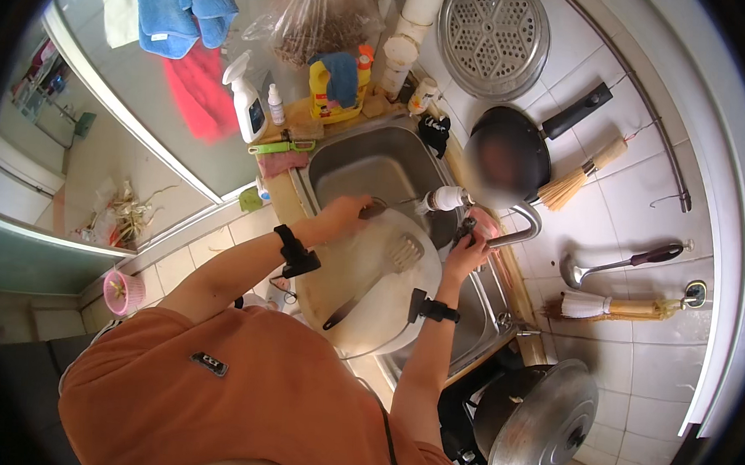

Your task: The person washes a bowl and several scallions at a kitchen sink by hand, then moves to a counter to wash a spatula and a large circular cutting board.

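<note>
A wide round wok-like pan [346, 256] with a pale, hazy interior lies tilted over the front edge of the sink, close to my body. My left hand [346, 218], slightly blurred, grips a dark ear handle [372, 208] at its far rim. Inside the pan rests a slotted spatula [403, 252] with a dark handle. Beside the faucet [524, 225], my right hand [463, 259] holds a small dark wad [466, 230], perhaps a scrubber. Water runs from the white faucet nozzle [448, 198] toward the pan's rim.
The left sink basin [363, 162] lies beyond the pan. Bottles, including a white spray bottle [248, 100] and a yellow jug [329, 94], line the ledge. A black frying pan [540, 159] and brushes hang on the wall. A metal lid [545, 425] leans over the stove at right.
</note>
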{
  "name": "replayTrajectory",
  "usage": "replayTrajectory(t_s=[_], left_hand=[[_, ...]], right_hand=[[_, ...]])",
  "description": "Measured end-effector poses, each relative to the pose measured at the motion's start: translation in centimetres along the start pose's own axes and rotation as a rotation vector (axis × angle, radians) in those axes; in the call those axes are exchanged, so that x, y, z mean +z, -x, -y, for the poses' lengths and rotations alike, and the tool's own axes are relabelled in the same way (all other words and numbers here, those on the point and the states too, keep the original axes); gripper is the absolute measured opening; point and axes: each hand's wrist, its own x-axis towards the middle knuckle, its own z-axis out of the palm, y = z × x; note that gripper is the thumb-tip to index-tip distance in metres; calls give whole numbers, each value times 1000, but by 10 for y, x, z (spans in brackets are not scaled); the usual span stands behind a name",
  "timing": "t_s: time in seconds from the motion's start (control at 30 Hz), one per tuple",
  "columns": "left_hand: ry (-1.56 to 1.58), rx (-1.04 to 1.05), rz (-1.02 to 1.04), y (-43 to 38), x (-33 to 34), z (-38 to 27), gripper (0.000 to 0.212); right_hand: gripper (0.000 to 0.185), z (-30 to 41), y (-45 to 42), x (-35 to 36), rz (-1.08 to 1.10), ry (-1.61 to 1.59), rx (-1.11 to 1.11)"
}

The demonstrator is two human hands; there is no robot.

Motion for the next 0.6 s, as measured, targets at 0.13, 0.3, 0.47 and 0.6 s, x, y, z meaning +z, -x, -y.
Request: replayTrajectory(t_s=[0.13,0.3,0.47,0.6], left_hand=[[606,-291,140,-7,19,0,20],[712,-462,197,2,21,-11,27],[764,-441,355,21,21,-14,22],[861,-435,398,24,21,-10,20]], right_hand=[[22,51,16,0,-7,-131,-126],[22,101,39,-2,258,-284,-307],[25,41,6,38,137,60,-257],[26,38,-11,39,16,77,-416]])
